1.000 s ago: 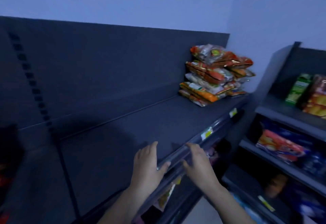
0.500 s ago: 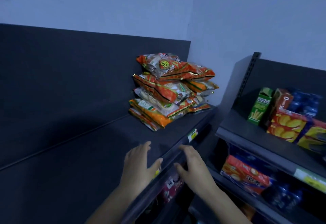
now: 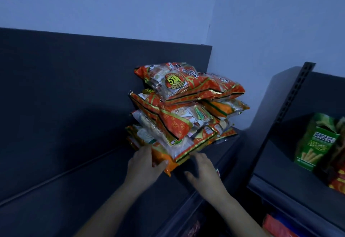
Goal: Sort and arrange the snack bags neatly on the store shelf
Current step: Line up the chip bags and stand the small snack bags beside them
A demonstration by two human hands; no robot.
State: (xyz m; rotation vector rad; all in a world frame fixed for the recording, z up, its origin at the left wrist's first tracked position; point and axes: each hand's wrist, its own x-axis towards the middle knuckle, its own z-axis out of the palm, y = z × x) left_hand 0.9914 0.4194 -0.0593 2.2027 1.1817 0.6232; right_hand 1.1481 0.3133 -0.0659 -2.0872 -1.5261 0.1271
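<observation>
Nearest to the camera, two bare forearms reach up onto the dark shelf (image 3: 93,190). The right hand (image 3: 203,169) is above the shelf board near its front edge, palm down, fingers spread wide and holding nothing; its fingertips are just in front of the pile of snack bags (image 3: 179,117). The left hand (image 3: 143,164) touches the near corner of the bottom orange bag (image 3: 165,159): the thumb lies across the corner and the fingers go up against the left side of the pile, but I cannot tell if they really pinch it. The pile stands at the right end of the shelf, against the dark back panel (image 3: 74,87). Its bags lie flat and not aligned, and the top bag (image 3: 179,83) carries a round yellow label. On the neighbouring shelf (image 3: 280,190), to the right, stands a green box (image 3: 315,141). Behind all is a pale wall (image 3: 168,12).
</observation>
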